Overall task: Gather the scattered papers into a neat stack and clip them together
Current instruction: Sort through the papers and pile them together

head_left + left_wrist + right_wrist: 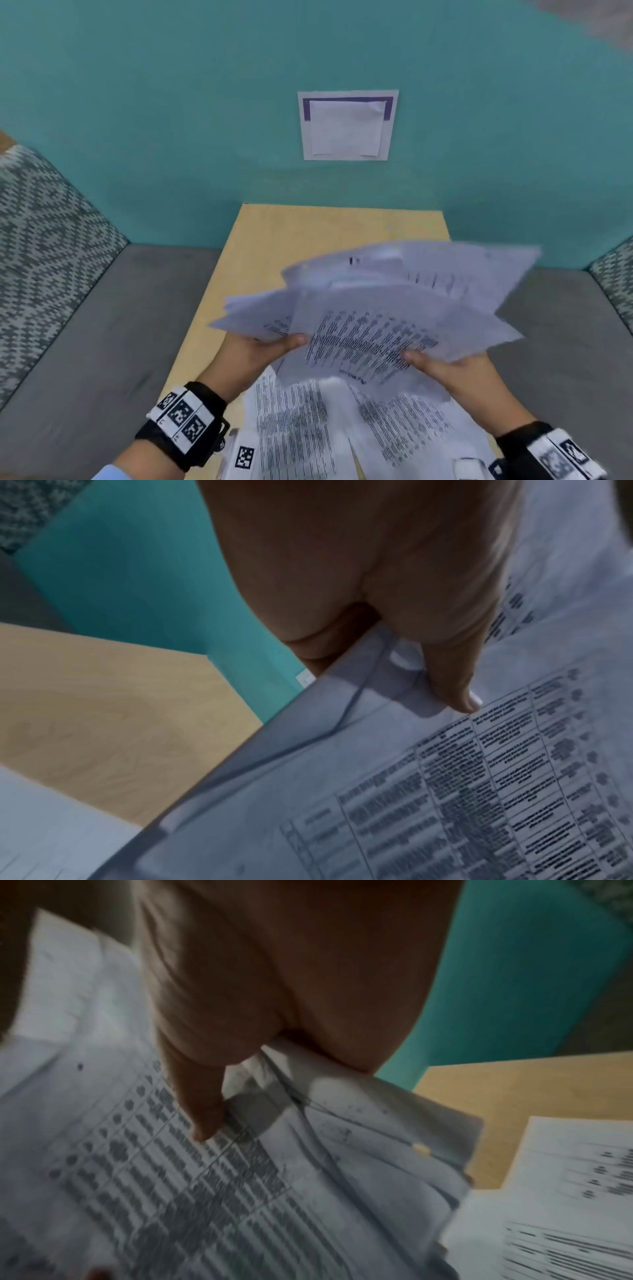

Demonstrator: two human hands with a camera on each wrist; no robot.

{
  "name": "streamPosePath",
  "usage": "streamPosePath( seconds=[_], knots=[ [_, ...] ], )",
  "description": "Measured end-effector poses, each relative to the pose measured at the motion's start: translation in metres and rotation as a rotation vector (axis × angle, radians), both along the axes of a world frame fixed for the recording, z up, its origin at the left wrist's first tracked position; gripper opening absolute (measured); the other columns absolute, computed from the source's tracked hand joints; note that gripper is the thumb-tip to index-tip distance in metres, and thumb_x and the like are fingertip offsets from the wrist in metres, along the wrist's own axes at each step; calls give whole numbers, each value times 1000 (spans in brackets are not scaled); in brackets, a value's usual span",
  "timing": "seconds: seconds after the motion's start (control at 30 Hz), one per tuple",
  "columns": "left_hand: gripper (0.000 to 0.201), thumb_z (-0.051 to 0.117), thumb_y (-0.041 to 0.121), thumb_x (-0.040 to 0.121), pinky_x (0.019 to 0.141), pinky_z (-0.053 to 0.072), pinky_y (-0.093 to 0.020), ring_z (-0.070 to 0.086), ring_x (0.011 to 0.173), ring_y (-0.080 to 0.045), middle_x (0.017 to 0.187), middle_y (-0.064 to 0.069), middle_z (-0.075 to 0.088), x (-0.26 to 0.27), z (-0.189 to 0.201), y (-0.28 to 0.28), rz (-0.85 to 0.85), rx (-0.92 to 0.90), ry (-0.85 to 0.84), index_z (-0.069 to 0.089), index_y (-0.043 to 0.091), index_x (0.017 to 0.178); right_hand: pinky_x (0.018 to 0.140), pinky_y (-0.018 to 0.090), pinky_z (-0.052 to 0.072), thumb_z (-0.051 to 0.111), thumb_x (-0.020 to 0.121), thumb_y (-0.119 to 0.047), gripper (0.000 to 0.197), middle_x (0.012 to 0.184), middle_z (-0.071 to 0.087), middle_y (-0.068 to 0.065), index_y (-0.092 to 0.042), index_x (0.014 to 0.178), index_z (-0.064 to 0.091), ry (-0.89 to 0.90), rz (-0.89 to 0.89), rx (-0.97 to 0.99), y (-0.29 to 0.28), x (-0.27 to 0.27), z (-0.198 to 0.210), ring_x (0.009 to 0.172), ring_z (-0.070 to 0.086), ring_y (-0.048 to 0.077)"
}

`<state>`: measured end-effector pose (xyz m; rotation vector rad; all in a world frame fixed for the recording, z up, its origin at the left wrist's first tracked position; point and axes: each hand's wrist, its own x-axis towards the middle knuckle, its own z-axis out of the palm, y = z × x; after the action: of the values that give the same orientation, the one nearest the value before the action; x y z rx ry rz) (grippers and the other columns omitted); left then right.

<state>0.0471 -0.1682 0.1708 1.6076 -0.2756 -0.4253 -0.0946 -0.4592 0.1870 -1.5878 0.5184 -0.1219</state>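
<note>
A loose fan of printed papers (pixel 394 308) is held up above the light wooden table (pixel 274 246). My left hand (pixel 267 349) grips its left edge, thumb on top, and my right hand (pixel 442 366) grips its near right edge the same way. In the left wrist view my left hand (pixel 428 653) pinches the papers (pixel 411 791) with the thumb pressed on a printed table. In the right wrist view my right hand (pixel 246 1074) pinches the papers (pixel 240 1191) too. More printed sheets (pixel 308 428) lie on the table beneath. No clip is visible.
The table is narrow and stands against a teal wall (pixel 171 120) with a white paper sign (pixel 347 125) on it. Grey seat cushions (pixel 85 342) flank the table, with patterned upholstery (pixel 44 240) at the left and right. More sheets (pixel 565 1191) lie on the table (pixel 514 1091).
</note>
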Motion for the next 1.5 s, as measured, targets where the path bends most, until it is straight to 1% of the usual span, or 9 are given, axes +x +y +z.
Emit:
streamPosePath(
  seconds=[0.13,0.33,0.43,0.67,0.77,0.93,1.17,1.3,1.5],
  knots=[
    [39,79,-8,87,96,63,-32,79,106,-9,112,6,84,-10,-35,-8,-16,93,94,74,15,118,47,22,35,83,71,-63,57,44,51,7,-16,51,56,347,43,-110,2,-10,-63,52,46,12],
    [29,86,17,86,101,59,-38,79,100,-4,100,19,84,-4,-63,-1,27,228,154,75,27,111,41,21,30,88,83,-24,67,31,34,-10,-25,43,35,252,-37,-153,4,8,-98,29,30,8],
    [12,83,16,88,79,63,-23,82,87,-13,83,12,84,1,-56,0,6,232,155,81,14,100,78,35,62,90,80,-13,15,80,82,8,-20,80,76,108,-56,-125,0,17,-91,77,79,23],
    [21,79,10,93,88,63,-23,80,104,-15,103,9,85,-2,-53,6,7,217,171,77,24,108,97,40,59,88,81,-9,34,106,83,7,-17,112,76,55,-16,2,10,21,-93,104,77,22],
    [25,78,7,92,91,63,-28,79,105,-11,105,12,84,-5,-46,8,51,174,149,75,25,110,97,43,60,87,82,-10,27,100,84,2,-11,107,78,17,-66,-17,12,20,-90,97,78,14],
    [32,83,9,88,95,59,-37,79,109,-14,114,4,84,-3,-32,16,68,102,114,77,21,117,72,8,55,87,81,-7,23,85,83,-15,-15,102,80,-91,-45,-23,11,12,-71,80,77,-2],
    [33,89,16,83,98,61,-41,80,103,-11,109,2,85,4,-40,14,72,234,74,80,11,114,49,13,44,84,85,-7,24,47,68,-11,-17,70,68,-11,-102,-25,17,24,-91,43,58,-2],
    [34,88,11,84,83,60,-24,79,102,-11,112,-1,84,17,-25,17,44,181,20,79,12,116,90,32,60,88,81,-15,32,102,84,-1,-12,112,79,-105,-75,-5,15,32,-79,99,79,15],
    [47,93,7,76,74,59,-22,72,87,-7,112,-10,77,27,-15,27,-8,236,-23,73,22,116,96,41,60,94,73,-21,50,106,84,-1,-14,118,75,5,0,17,7,38,-90,100,79,13]
  ],
)
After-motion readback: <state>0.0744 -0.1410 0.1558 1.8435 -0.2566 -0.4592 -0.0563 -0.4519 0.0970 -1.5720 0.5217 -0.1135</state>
